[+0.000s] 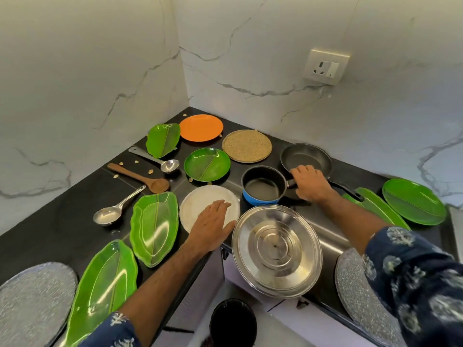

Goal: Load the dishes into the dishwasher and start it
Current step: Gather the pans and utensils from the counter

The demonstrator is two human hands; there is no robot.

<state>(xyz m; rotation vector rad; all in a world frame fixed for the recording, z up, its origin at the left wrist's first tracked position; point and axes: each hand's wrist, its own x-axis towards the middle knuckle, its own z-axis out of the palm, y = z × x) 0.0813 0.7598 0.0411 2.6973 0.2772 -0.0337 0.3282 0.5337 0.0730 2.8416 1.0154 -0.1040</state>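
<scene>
Right hand, centre right of frame, fingers curled down over the handle of the small black saucepan with the blue base; grip looks closed on the handle, though the handle itself is mostly hidden under the hand. Left hand, lower centre, lies flat with fingers straight on the white plate, clamped on nothing. Both sit on the black tabletop, among green leaf-shaped plates, an orange plate, a frying pan, spoons and a large steel lid at lower centre. Step in hand, by my reading: gathering the first dishes; loading not yet begun. No dishwasher in view, so next move likely calls for lifting saucepan and plate clear of their neighbours and turning toward the machine. No brands, labels or legible writing anywhere.
</scene>
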